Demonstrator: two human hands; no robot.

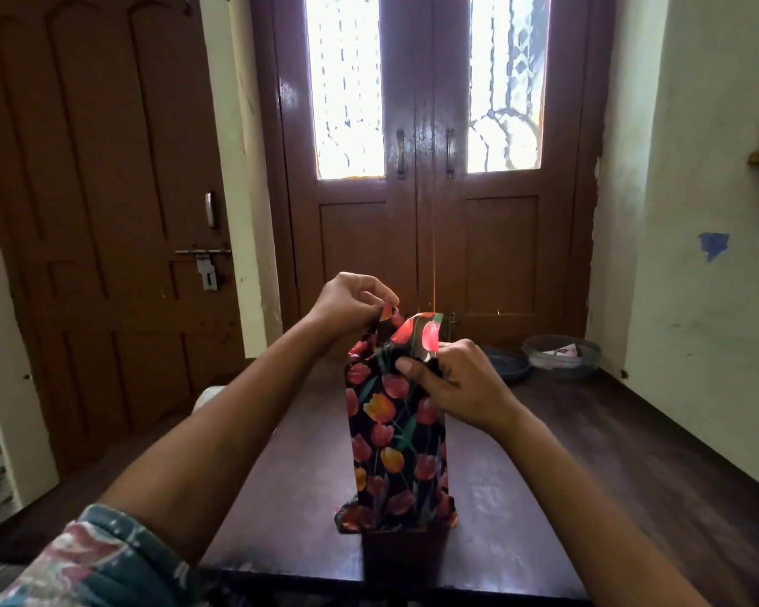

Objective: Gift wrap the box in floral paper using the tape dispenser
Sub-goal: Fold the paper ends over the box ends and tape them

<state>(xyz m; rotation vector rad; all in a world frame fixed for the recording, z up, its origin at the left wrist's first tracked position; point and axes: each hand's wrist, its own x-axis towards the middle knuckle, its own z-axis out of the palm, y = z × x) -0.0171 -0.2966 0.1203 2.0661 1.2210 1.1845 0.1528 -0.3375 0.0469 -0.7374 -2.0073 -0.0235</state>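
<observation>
The wrapped box [397,449] stands on end in the middle of the dark wooden worktop [597,453], its long faces already covered by the tulip-printed floral paper [426,337]. The sleeve round the body looks done, and the work is now at the upper end, where loose flaps stick up above the box.

The left hand [351,300] has its grip closed on the tip of one flap, pinching it between thumb and fingertips and drawing it up and out to the left. The right hand [456,381] is clenched on the top of the parcel: the thumb presses a fold flat against the near face while the fingers curl round the far side, holding the paper in place.

By the look of it this end is only half folded and not yet taped. At the bottom the paper flares out against the worktop, so that end probably needs closing too — though it is partly in shadow. The tape dispenser is not in view; only a round tub [561,354] and a dark lid [507,365] sit at the far edge by the double door [426,190].
</observation>
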